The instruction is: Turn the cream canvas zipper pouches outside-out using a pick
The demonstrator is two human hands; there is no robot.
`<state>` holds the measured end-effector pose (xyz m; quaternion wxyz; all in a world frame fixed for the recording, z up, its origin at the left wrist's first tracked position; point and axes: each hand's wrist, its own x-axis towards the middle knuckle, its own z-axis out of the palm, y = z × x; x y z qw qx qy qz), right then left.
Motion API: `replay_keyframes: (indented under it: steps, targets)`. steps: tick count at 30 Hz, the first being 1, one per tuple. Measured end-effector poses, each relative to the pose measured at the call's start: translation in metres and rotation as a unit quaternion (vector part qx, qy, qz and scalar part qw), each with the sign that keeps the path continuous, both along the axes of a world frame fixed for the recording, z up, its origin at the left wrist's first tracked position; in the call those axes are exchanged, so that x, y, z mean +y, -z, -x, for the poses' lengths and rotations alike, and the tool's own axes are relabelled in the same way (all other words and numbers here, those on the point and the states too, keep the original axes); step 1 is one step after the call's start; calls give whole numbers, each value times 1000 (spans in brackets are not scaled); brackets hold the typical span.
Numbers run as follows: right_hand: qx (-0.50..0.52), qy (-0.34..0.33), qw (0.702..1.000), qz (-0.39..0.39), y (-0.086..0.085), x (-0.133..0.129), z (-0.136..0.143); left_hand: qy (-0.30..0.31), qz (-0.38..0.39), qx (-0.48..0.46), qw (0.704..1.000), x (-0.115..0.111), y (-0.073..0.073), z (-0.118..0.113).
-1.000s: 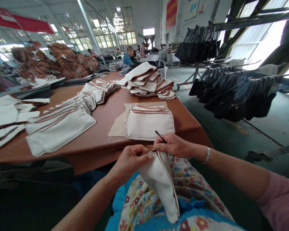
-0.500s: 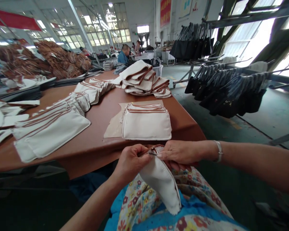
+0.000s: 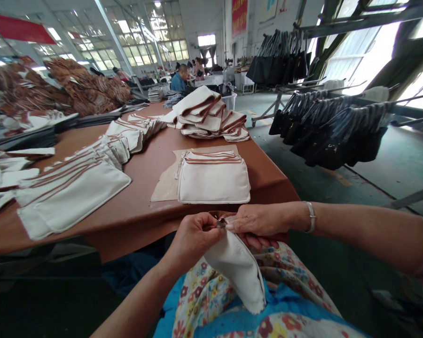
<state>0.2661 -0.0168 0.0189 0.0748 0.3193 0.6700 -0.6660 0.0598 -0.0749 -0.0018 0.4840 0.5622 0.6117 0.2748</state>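
A white pouch [image 3: 234,267] with a stitched edge hangs over my lap, gripped at its top by both hands. My left hand [image 3: 199,232] pinches the upper corner between thumb and fingertips. From the right, my right hand [image 3: 259,223] closes over the same edge, thumb on top and fingers curled beneath. Between the fingertips shows a small dark metallic piece [image 3: 221,224], too small to name for sure. Just beyond my hands, a stack of white pouches [image 3: 214,183] with brown zipper strips lies on brown card [image 3: 164,185].
A brown-covered table [image 3: 144,188] spans the front. On it lie a row of overlapping white pouches [image 3: 81,197] and a heap of white pieces [image 3: 211,115]. Brown bundles [image 3: 84,87] rise at back left. Black bags [image 3: 334,136] hang from a rack at right. A person [image 3: 179,80] sits farther back.
My right wrist and forearm have shifted slightly left, and the fingertips at the pouch's corner have moved a little. The view has drifted slightly. Both hands keep their hold.
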Motion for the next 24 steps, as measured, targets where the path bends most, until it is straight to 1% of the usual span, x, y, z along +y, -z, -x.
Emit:
replay_keyframes:
  steps: [3,4,6,7,8,9,10,11,12,13,14,15,17,19,20,22,24]
  targets:
    - [16,-25,1000,5,-7,-3,4,7,4,-13,1000,-1,4,-4]
    - [22,-40,999,18,-12,-5,6,17,3,-17,1000,-1,6,-7]
    - [52,-60,995,54,-25,-7,9,62,-8,-38,997,-3,10,-12]
    - [76,-47,994,61,-31,-7,10,82,-15,-51,995,-3,12,-14]
    - [103,-15,993,48,-36,-4,10,91,-19,-60,994,-3,13,-14]
    - [129,41,991,6,-38,0,8,90,-21,-61,994,-3,13,-13]
    - [149,102,982,-60,-36,6,6,81,-19,-58,995,-2,13,-10]
    - [160,154,965,-138,-32,13,3,72,-15,-56,996,-2,11,-7]
    - [166,191,943,-214,-25,21,0,66,-9,-58,996,-1,9,-3]
    - [170,205,925,-271,-16,27,-2,69,-6,-63,996,0,6,1]
    - [173,201,917,-299,-6,32,-4,79,-5,-70,994,1,4,5]
    - [181,182,920,-297,3,35,-5,87,-10,-74,993,1,1,7]
    - [203,121,942,-240,19,36,-4,98,-27,-62,993,2,-4,10]
    - [212,72,955,-193,28,31,0,105,-50,-28,993,2,-7,10]
    - [208,66,959,-183,30,29,2,106,-64,-1,992,2,-7,10]
    - [190,78,962,-177,31,24,5,112,-100,68,986,2,-4,11]
    - [178,96,966,-159,31,22,7,117,-159,137,971,1,1,11]
